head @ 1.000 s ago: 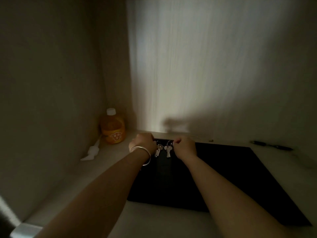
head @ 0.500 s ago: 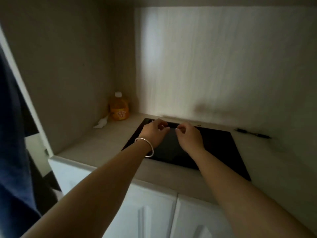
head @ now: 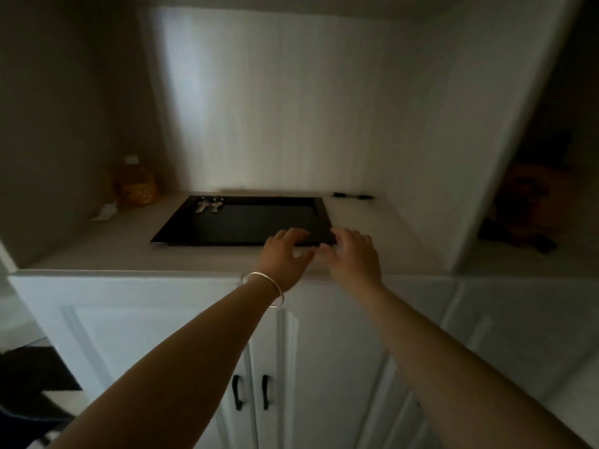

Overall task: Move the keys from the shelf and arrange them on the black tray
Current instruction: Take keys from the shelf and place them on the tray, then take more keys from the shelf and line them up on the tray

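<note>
A flat black tray (head: 259,222) lies on the pale counter inside a white alcove. Two small silver keys on rings (head: 209,205) rest side by side in the tray's far left corner. My left hand (head: 282,257), with a thin bangle on the wrist, hovers over the tray's near right corner, fingers apart and empty. My right hand (head: 353,256) is just to the right of it, also spread and holding nothing. Both hands are well away from the keys.
An orange juice bottle (head: 136,184) stands in the alcove's back left corner, with a white scrap (head: 103,212) beside it. A black pen (head: 351,196) lies at the back right. White cabinet doors with black handles (head: 251,392) are below. A dim side niche (head: 531,202) holds dark objects.
Both hands let go of the keys at the tray's far left corner and drew back toward the near right corner. The view pulled back and now shows the cabinet doors.
</note>
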